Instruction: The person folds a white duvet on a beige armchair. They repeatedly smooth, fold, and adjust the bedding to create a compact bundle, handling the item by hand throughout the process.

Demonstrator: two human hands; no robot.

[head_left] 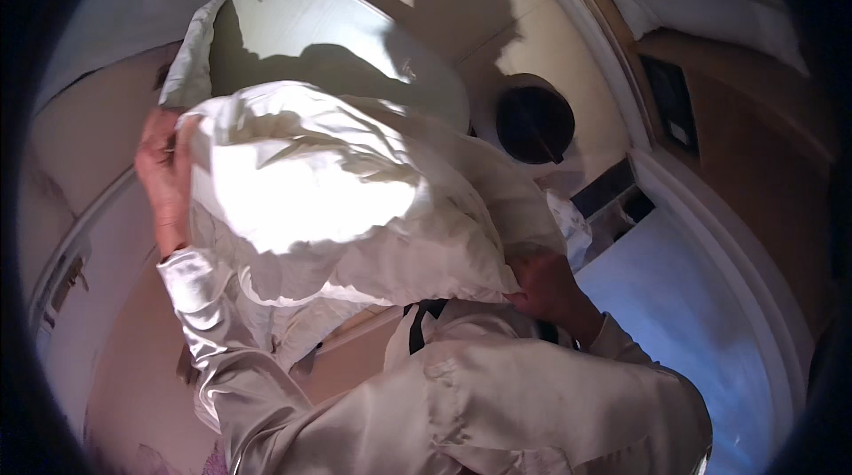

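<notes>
A bulky white cloth, quilted or padded in look (373,255), is spread between my hands in front of my body. Strong light washes out its middle. My left hand (163,156) grips its upper left edge, the fingers partly hidden by the folds. At the lower right, my right hand (549,282) pinches a gathered edge close to my waist. Under and beyond the cloth is a white board with a rounded end (299,16), partly in shadow. A padded white strip of fabric (190,59) stands along the board's left edge, just above my left hand.
A dark round bin or pot (536,122) stands right of the board. Past it are a crumpled whitish plastic bag (572,229) and dark flat items (606,189). A brown wooden furniture piece (745,122) is at far right, and a white door-like panel (93,315) at left.
</notes>
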